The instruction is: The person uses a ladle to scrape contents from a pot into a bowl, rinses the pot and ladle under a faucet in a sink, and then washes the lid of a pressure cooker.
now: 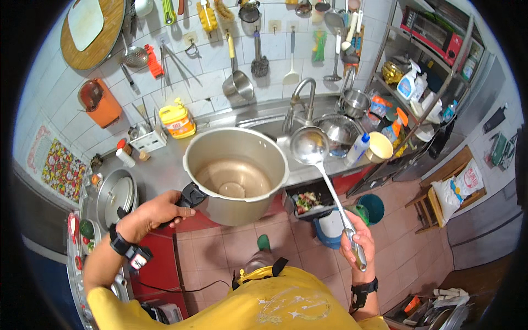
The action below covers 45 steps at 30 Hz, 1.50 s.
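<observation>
My left hand [167, 211] grips the black side handle [192, 196] of a large metal pressure-cooker pot [241, 208]. The pot is tilted toward me, so its inside shows, with no lid on it. A little brownish, clear liquid seems to lie at the bottom, though I cannot tell for sure. In my right hand [358, 241] is the handle of a big stainless-steel ladle [310, 145]. Its bowl points away from me, right of the pot and apart from it, in front of the sink faucet [303, 97].
The steel counter [165, 173] bears a yellow detergent jug [177, 119], a utensil holder [149, 140] and a metal basin [117, 198]. Bowls [338, 134] and a squeeze bottle [358, 149] stand right of the sink [264, 123]. Below are a scrap bin [307, 204] and a teal bucket [373, 208].
</observation>
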### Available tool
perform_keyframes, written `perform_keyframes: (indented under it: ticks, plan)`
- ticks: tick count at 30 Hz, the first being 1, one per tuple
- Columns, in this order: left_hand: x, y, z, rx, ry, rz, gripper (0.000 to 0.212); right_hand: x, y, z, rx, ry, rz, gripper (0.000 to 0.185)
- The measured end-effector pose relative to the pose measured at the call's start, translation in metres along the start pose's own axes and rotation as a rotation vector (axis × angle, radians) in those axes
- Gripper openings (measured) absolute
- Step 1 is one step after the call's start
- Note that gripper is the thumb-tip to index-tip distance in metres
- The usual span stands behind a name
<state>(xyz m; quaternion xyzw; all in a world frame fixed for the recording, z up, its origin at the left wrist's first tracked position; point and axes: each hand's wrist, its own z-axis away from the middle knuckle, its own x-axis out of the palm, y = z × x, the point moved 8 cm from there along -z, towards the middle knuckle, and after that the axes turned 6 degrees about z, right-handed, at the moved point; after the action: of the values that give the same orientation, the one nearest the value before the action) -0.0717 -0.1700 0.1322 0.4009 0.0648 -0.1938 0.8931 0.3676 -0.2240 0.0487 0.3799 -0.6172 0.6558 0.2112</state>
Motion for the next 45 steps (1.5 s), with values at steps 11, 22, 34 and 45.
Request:
perform_keyframes:
  ticks: [11,22,34,45]
  plan:
    - [-0.036,0.127,-0.136,-0.333,-0.171,-0.175,0.019,-0.024,-0.022,-0.092,-0.040,0.361,0.205,0.063]
    - [-0.010,0.191,-0.254,-0.486,-0.255,-0.358,0.016,-0.095,-0.046,-0.138,0.004,0.401,0.043,0.061]
    - [0.028,0.140,-0.335,-0.055,-0.070,-0.251,0.043,-0.158,-0.070,-0.203,0.152,0.399,0.104,0.060]
    - [0.075,0.020,-0.401,0.178,0.102,-0.106,0.048,-0.180,-0.053,-0.241,0.265,0.374,0.191,0.059]
